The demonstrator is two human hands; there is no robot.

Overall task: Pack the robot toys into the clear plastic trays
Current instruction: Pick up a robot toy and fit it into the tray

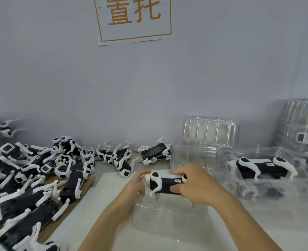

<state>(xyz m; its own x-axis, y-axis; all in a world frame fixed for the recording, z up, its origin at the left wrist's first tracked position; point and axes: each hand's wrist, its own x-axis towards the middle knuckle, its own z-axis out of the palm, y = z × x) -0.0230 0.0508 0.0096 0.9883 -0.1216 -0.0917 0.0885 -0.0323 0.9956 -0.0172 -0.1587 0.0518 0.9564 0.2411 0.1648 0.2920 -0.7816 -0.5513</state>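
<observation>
Holding the black-bodied, white-legged plastic robot dog toy (165, 183) between both hands, we have it just above the clear moulded plastic tray (169, 216) that lies on the white table sheet (113, 189) in front of us. Our right hand (193, 185) curls round the toy's 3 o'clock end, thumb under and fingers over the top. Our left hand (136, 185) meets the 9 o'clock end with bent fingers; whether it truly pinches the toy or only steadies it, we cannot tell.

The toy's long axis runs from 9 o'clock to 3 o'clock, roughly level. Its white legs hang toward us, at 6 o'clock, so it lies on its side relative to our view. Which end is the head we cannot say, as the hands cover both ends.

What could go wrong, in our judgement: the thin white legs may miss the tray's cavity and catch on its ribs, and pressing down then could bend a leg or buckle the thin plastic. The tray is nearly invisible against the sheet, so misjudging the cavity is easy. It also looks light and unheld, so a sideways push could slide it away.

At 3 o'clock another clear tray with a packed robot dog (262, 168) shows the intended fit. A pile of loose black-and-white robot dogs (31, 178) spreads from 8 to 11 o'clock, and a stack of empty clear trays (209, 134) stands at 1 o'clock.
</observation>
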